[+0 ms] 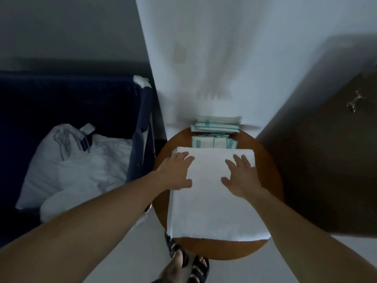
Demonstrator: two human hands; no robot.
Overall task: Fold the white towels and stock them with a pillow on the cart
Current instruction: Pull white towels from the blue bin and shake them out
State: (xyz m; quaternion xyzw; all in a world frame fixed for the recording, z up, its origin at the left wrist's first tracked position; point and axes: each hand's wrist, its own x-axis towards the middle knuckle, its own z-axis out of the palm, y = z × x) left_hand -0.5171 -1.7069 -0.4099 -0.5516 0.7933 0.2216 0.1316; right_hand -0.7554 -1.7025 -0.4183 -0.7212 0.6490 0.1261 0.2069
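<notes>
Left of the round worktop, the navy cart holds a pillow. On the worktop lies a folded white towel; left hand and right hand press it, fingers spread, grasping nothing. Folding seems nearly finished; stocking remains.

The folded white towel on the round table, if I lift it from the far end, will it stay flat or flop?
The folded white towel looks soft, so it would probably sag and unfold if lifted by one end. It overhangs the round wooden table near you, so a push could slide it off. Both flat hands, left hand and right hand, should support it underneath.
</notes>
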